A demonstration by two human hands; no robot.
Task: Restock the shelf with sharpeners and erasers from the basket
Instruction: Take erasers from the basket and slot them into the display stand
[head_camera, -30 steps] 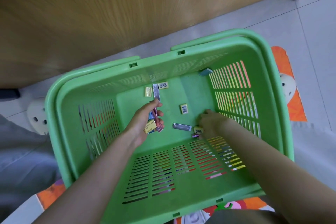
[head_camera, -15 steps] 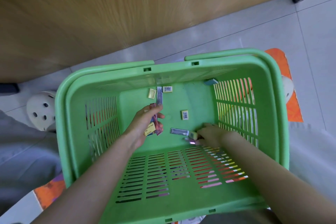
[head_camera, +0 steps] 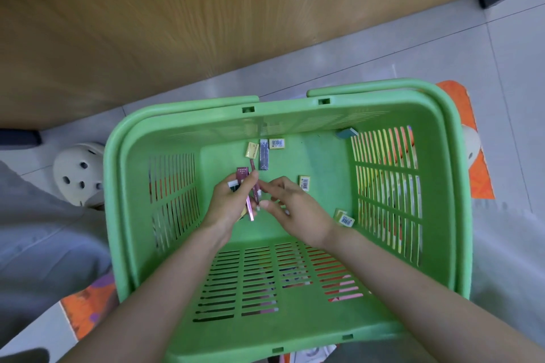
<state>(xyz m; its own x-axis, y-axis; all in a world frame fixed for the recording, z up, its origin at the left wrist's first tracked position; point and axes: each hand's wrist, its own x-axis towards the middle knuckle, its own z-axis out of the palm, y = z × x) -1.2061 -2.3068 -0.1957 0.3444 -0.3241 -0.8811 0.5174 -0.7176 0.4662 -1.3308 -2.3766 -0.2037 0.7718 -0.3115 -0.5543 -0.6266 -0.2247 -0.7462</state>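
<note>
— What does the left hand (head_camera: 228,200) hold?
— A bunch of slim packets (head_camera: 250,206), gripped inside the green basket (head_camera: 295,115).
— The right hand (head_camera: 295,206)?
— Its fingers (head_camera: 267,204) reach those packets; pinching or not, unclear. Yellow erasers (head_camera: 304,182) lie loose on its floor.

Bright green basket (head_camera: 295,115) with slotted walls, on pale grey floor tiles (head_camera: 516,68). Inside are yellow erasers (head_camera: 304,182) with white barcode labels, a silver strip (head_camera: 263,154) and a teal block (head_camera: 345,133). The packets (head_camera: 241,173) gripped in the left hand (head_camera: 227,203) are maroon and pink. Around the basket are an orange mat (head_camera: 477,174), a cream clog (head_camera: 78,174) dotted with holes, and a tan wood-grain panel (head_camera: 206,23).
</note>
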